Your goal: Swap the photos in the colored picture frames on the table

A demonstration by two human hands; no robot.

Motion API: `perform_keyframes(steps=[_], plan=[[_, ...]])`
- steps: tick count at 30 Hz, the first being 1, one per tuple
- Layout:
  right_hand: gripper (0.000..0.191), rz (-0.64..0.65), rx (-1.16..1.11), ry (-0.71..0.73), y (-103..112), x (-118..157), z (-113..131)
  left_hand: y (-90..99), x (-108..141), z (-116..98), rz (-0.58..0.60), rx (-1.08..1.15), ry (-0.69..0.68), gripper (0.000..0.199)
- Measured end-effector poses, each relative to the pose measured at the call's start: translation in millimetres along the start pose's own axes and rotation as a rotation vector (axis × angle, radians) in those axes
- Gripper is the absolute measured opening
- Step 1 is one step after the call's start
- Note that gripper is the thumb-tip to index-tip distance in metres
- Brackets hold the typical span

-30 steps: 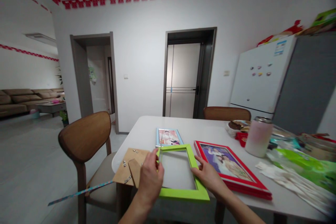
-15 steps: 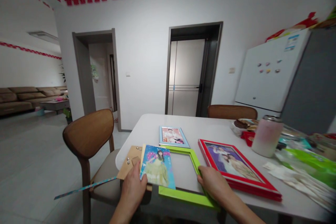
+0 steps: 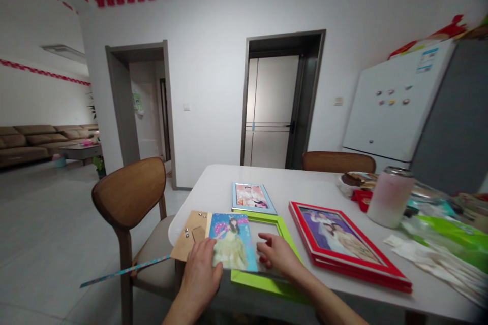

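My left hand (image 3: 202,269) lies over the left edge of a photo (image 3: 231,246) of a figure in a pale green dress; its fingers are partly spread. The photo covers the left part of a green frame (image 3: 287,238). Above the frame's opening is my right hand (image 3: 276,254), index finger stretched out and the others curled, with nothing seen in it. A brown backing board (image 3: 189,233) with metal clips lies left of the photo, partly under my left hand. Beyond the green frame is a light blue frame (image 3: 253,198) with a picture.
Red frames (image 3: 348,244) lie stacked on the white table (image 3: 293,177) at the right. Past them are a pink and white bottle (image 3: 391,197), white gloves (image 3: 427,259) and a green bag (image 3: 453,236). A thin patterned strip (image 3: 125,270) juts left towards a wooden chair (image 3: 131,193).
My right hand has let go of the green frame's right side and moved left over its opening. My left hand has shifted slightly right, onto the photo's edge.
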State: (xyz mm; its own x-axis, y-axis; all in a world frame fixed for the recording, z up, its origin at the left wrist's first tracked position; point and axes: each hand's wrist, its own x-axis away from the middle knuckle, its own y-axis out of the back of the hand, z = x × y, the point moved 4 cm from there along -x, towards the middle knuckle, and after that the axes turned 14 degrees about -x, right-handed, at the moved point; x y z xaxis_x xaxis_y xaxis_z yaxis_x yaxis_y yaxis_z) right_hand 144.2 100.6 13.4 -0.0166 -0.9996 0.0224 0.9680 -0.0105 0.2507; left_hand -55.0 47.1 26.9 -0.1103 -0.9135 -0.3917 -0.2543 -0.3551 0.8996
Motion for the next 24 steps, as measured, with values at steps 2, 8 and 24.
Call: perform_keyframes(steps=[2,8,24], plan=[[0.045,0.022,-0.220,-0.122,-16,-8,-3,-1.4,0,-7,0.016,0.053,-0.045,0.046],[0.006,0.102,-0.552,-0.188,-39,-15,12,-1.8,-2,-32,0.077,0.144,-0.169,0.056],[0.033,-0.051,-0.753,-0.168,-9,22,22,2.0,-26,-64,-0.268,1.107,0.304,0.034]])
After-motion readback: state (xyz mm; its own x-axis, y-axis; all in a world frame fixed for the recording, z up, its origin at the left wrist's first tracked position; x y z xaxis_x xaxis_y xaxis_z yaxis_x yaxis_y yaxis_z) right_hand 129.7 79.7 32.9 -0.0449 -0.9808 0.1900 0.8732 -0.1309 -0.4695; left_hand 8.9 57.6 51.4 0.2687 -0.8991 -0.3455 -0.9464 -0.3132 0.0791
